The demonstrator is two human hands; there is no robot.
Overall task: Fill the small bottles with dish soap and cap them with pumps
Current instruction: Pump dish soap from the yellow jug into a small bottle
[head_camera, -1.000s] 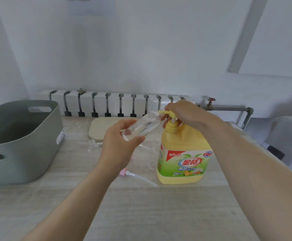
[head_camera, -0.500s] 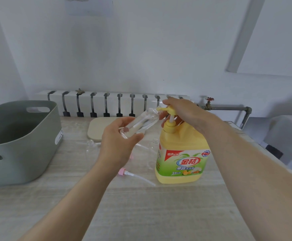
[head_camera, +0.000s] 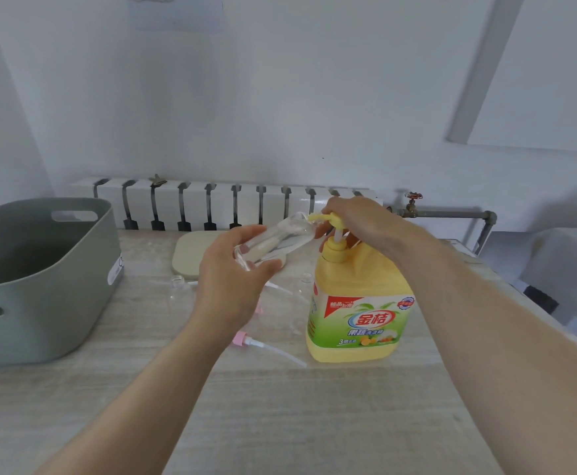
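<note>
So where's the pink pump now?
Head view, centre: the pink pump lies on the table beside the left forearm, its tube pointing toward the yellow soap jug.

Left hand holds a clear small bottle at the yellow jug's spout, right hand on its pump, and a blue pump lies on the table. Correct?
Not quite: the head view shows the loose pump on the table is pink, not blue. The rest holds.

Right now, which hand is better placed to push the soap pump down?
The right hand: it grips the yellow pump of the dish soap jug. The left hand is busy holding the small bottle tilted at the spout.
</note>
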